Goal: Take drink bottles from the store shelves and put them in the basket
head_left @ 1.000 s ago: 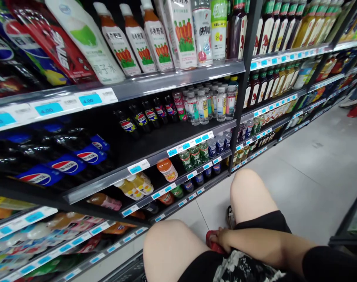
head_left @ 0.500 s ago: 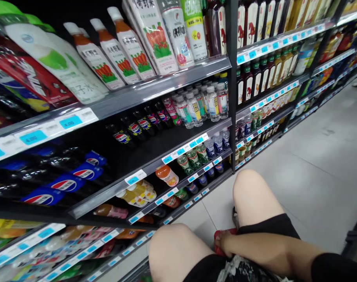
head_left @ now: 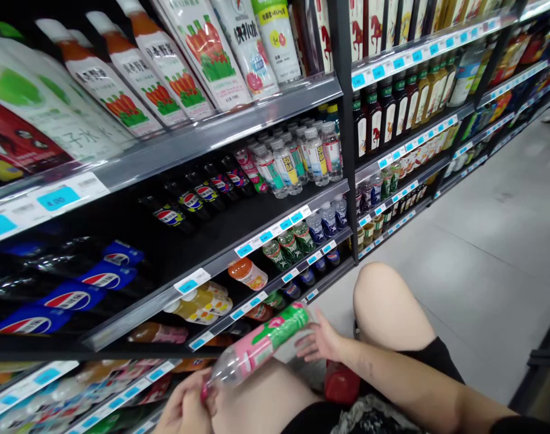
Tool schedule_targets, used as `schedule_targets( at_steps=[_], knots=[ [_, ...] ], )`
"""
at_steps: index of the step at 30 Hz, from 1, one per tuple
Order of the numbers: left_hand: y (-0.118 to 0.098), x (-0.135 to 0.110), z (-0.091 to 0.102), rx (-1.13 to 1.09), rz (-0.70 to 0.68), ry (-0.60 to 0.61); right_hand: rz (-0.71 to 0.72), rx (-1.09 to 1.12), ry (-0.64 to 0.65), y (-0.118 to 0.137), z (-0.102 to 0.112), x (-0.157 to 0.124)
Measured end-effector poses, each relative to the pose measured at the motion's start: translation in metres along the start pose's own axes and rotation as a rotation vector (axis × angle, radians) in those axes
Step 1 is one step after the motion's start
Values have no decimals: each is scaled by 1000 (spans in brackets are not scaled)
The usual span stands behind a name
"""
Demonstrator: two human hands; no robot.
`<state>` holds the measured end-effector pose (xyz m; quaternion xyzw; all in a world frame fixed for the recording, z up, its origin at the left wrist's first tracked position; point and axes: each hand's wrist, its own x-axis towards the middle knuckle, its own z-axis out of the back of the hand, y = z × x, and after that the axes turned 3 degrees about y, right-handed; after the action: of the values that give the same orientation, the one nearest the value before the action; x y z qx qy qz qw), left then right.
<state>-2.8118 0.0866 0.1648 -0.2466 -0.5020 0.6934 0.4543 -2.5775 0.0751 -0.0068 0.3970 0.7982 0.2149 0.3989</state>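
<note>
A clear plastic drink bottle [head_left: 262, 345] with a pink and green label lies tilted above my lap, its pink cap end toward me. My left hand [head_left: 189, 402] is closed around the cap and neck. By the bottle's base, my right hand [head_left: 321, 339] is open with its fingers spread; whether the fingertips touch the bottle I cannot tell. Below the right wrist, a red object [head_left: 342, 383] sits between my legs, its kind unclear.
Shelves of drinks run along the left, with a price-tagged shelf edge [head_left: 275, 232] in front. Small soda bottles [head_left: 286, 163], dark cola bottles [head_left: 191, 196] and large blue-labelled bottles [head_left: 71, 295] stand or lie there. Grey tiled floor [head_left: 478, 223] stretches to the right.
My left hand has come into view holding the bottle. My right hand has left the red object and risen toward the bottle's base with fingers spread. The view has shifted slightly.
</note>
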Motion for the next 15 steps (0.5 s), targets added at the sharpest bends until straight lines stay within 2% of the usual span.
schedule_targets(
  at_steps=[2, 4, 5, 8, 10, 13, 15],
  knots=[
    [6, 9, -28, -58, 112, 142, 121, 360, 9, 25, 6, -9],
    [17, 22, -52, -78, 170, 229, 190, 454, -7, 38, 11, -16],
    [24, 28, -63, -71, 182, 266, 171, 447, -11, 40, 13, -19],
    [49, 48, -91, 3, 238, 379, 30, 395, -17, 29, 11, -23],
    [68, 57, -107, 75, 255, 460, -112, 329, 41, 17, 6, -25],
    [96, 63, -126, 284, 179, 574, -360, 126, 137, -1, -1, -26],
    [110, 63, -135, 439, 117, 665, -378, -4, 88, -8, -4, -28]
  ],
)
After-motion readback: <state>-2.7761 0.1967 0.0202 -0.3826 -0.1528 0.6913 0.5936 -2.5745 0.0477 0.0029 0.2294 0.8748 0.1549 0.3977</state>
